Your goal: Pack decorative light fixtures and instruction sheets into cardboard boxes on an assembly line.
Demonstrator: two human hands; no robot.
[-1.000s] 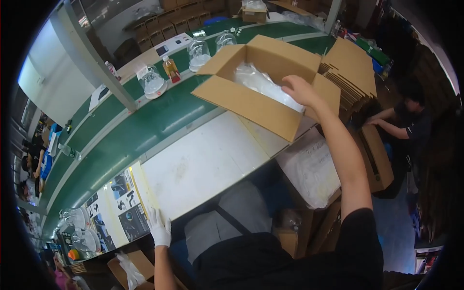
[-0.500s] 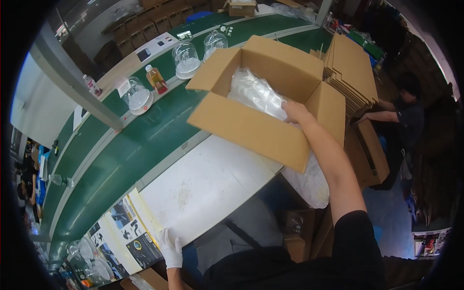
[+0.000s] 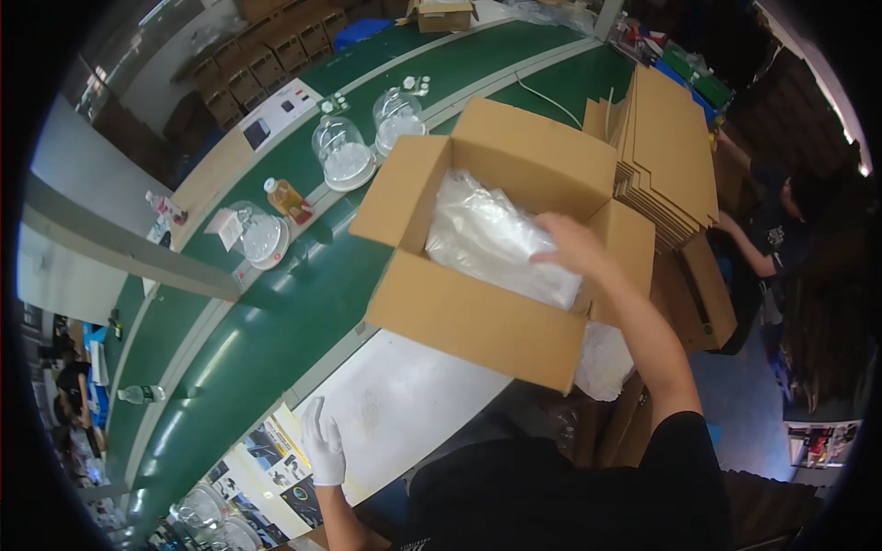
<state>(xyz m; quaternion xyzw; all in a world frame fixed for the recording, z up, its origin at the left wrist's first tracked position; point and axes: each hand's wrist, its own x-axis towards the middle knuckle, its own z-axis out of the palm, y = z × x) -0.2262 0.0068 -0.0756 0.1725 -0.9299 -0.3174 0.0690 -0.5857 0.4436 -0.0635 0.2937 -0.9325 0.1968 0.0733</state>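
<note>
A cardboard box [image 3: 478,320] stands on the white tabletop with its flaps spread. Inside it lies a shiny heap of clear plastic bags [image 3: 487,234]. Over the right part of that heap is my bare right hand [image 3: 571,246], slightly blurred, with thumb and fingers apart; whether it touches the plastic I cannot tell. My left hand [image 3: 323,445], in a white glove, is open above the left part of the white tabletop [image 3: 395,395], fingers stretched and holding nothing. Close to it are flat printed sheets [image 3: 276,464] with pictures and a yellow edge.
A green conveyor [image 3: 303,312] runs behind the box. Several clear domes on white bases [image 3: 344,161] and an amber drink bottle [image 3: 289,200] stand along it. Flattened cartons [image 3: 666,151] are stacked at the right, beside a co-worker [image 3: 772,225]. A white plastic bag [image 3: 604,363] hangs below the box.
My right hand has loosened from the plastic bags, its fingers now apart. My left hand has lifted from the printed sheets' edge. The view has shifted, showing more of the box's inside.
</note>
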